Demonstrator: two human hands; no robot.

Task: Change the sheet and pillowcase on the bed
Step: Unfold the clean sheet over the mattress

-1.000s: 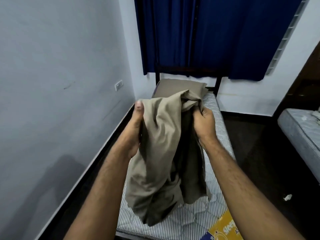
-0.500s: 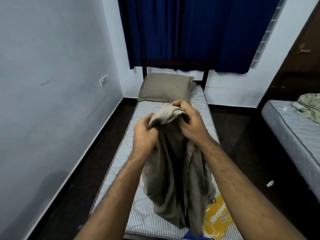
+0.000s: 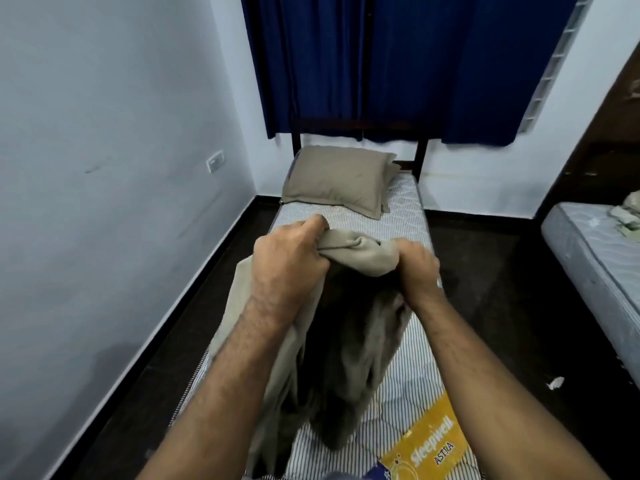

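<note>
Room: pale blue-white painted walls (image 3: 104,168) on the left and behind the bed, over a dark glossy floor (image 3: 485,306).

Dark blue pleated curtain (image 3: 398,64): hangs on the far wall, its hem just above the head of the bed.

Narrow single bed with a bare blue-and-white striped mattress (image 3: 405,209): runs lengthwise from the viewer to the far wall; a dark frame post shows at each corner of the head end. A yellow printed label (image 3: 429,448) lies on its near right corner.

Second grey quilted mattress (image 3: 588,258): at the right edge, well apart from the striped bed, with crumpled pale cloth (image 3: 628,216) on it.

Khaki-taupe fabric sheet (image 3: 346,341): bunched, held up over the middle of the striped mattress; its folds hang down to the mattress surface between the 2 forearms.

Taupe rectangular pillow in its pillowcase (image 3: 339,181): lies flat at the head of the bed, beyond the sheet and not touching it.

Left hand (image 3: 287,261): back of hand toward the camera, fingers curled tight around the sheet's upper edge.

Right hand (image 3: 419,268): fingers curled over, gripping the same bunched edge just beside the left hand.

White wall socket (image 3: 214,163): on the left wall.

Small white scrap (image 3: 555,382): on the floor between the 2 beds.
</note>
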